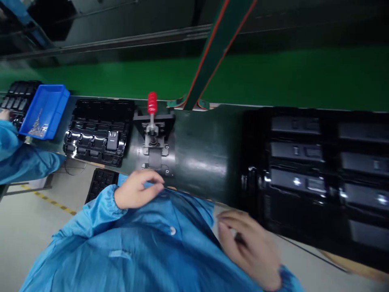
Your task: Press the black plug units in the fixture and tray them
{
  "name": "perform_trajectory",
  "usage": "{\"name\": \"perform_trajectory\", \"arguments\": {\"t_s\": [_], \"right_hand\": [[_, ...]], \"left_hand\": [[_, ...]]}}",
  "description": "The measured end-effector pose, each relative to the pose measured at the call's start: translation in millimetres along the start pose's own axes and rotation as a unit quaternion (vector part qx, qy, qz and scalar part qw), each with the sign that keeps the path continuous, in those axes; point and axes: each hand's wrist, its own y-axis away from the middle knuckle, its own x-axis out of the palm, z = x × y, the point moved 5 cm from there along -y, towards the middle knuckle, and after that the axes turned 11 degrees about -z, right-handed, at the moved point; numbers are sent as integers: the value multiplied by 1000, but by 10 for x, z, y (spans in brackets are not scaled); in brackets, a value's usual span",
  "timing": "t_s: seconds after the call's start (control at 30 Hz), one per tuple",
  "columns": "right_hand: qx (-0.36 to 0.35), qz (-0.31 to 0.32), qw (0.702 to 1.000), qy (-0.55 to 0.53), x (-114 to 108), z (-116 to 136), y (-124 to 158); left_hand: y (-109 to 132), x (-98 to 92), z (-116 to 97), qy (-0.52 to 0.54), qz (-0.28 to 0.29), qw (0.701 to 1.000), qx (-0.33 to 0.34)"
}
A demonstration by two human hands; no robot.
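My left hand [138, 188] is at the near edge of the dark bench, just below a toggle-clamp fixture [154, 152] with an upright red handle [152, 103]. Its fingers are curled together against my blue coat; what they pinch, if anything, is hidden. My right hand [247, 243] hovers low at the bench's front edge, beside a large black tray [255, 190] that holds several dark rectangular parts. This hand is smeared by motion. A dark shape shows under its fingers, and I cannot make out what it is.
A black moulded tray [88, 121] left of the fixture holds one black part [113, 140]. A blue bin [57, 97] with small metal pieces stands further left, by another person's blue sleeve [21, 160]. A green conveyor belt [273, 77] runs behind. Another black tray [100, 182] sits below the bench.
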Motion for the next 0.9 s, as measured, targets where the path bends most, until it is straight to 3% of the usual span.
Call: {"name": "perform_trajectory", "arguments": {"t_s": [0.13, 0.2, 0.27, 0.37, 0.47, 0.67, 0.9], "right_hand": [[-68, 99, 987, -109, 541, 386, -43], [-58, 121, 984, -117, 694, 417, -86], [-50, 144, 980, -129, 827, 413, -94], [-43, 139, 980, -135, 986, 374, -61], [-30, 101, 989, -105, 1081, 302, -18], [-26, 93, 992, -78, 1164, 252, 52], [-10, 93, 993, -75, 1198, 264, 90]], "left_hand": [[41, -761, 475, -149, -230, 958, -81], [2, -1073, 691, -206, -297, 926, -106], [-86, -1311, 862, -259, -330, 901, -108], [-266, -1526, 1064, -326, -323, 880, -122], [-438, -1618, 1176, -353, -290, 879, -140], [-630, -1642, 1175, -405, -234, 872, -142], [-699, -1623, 1263, -404, -224, 873, -157]]}}
